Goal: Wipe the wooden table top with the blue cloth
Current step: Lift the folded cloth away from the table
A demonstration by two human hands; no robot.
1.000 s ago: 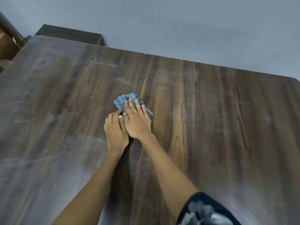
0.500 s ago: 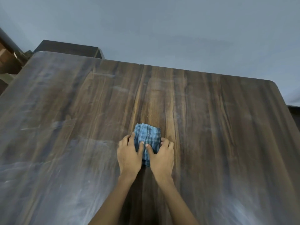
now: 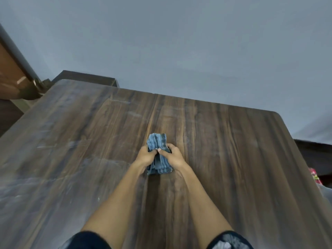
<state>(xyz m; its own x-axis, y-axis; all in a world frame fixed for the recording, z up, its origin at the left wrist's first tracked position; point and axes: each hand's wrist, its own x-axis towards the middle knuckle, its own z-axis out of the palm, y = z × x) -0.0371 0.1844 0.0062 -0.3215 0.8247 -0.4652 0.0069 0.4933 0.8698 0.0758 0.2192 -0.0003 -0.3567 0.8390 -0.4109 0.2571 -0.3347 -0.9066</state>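
The blue checked cloth (image 3: 158, 143) is bunched up near the middle of the dark wooden table top (image 3: 233, 159). My left hand (image 3: 144, 156) grips its left side with curled fingers. My right hand (image 3: 173, 156) grips its right side, thumb pinching the fabric. The cloth's lower part hangs between my wrists and its top sticks out above my fingers. Pale dusty streaks cover the left and near parts of the table.
A grey wall (image 3: 179, 51) rises behind the table's far edge. A dark cabinet (image 3: 86, 78) stands at the far left corner, beside a brown door (image 3: 10, 76). A pink object (image 3: 313, 175) lies past the right edge.
Both hands went from lying flat on the cloth to gripping it and bunching it up between them. The view tilted upward, showing more wall.
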